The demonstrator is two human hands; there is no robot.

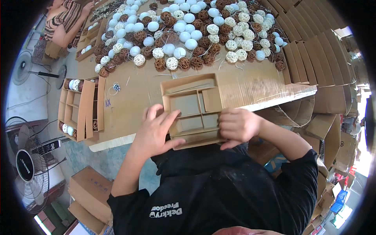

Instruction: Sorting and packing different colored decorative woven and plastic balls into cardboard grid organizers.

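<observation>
A shallow cardboard box with inner dividers is tilted at the table's near edge, in front of my body. Its compartments show no balls in them. My left hand holds the box's left wall, with some fingertips over the rim and the thumb at the near corner. On the opposite side, my right hand is closed around the right wall near the lower corner, fingers curled over the rim. The undersides of both grips are hidden.
Brown, cream and pale blue balls on wires cover the table's far part. Partly filled divided boxes stand left. Stacked cardboard trays rise at right. A fan stands at lower left; another person is far left.
</observation>
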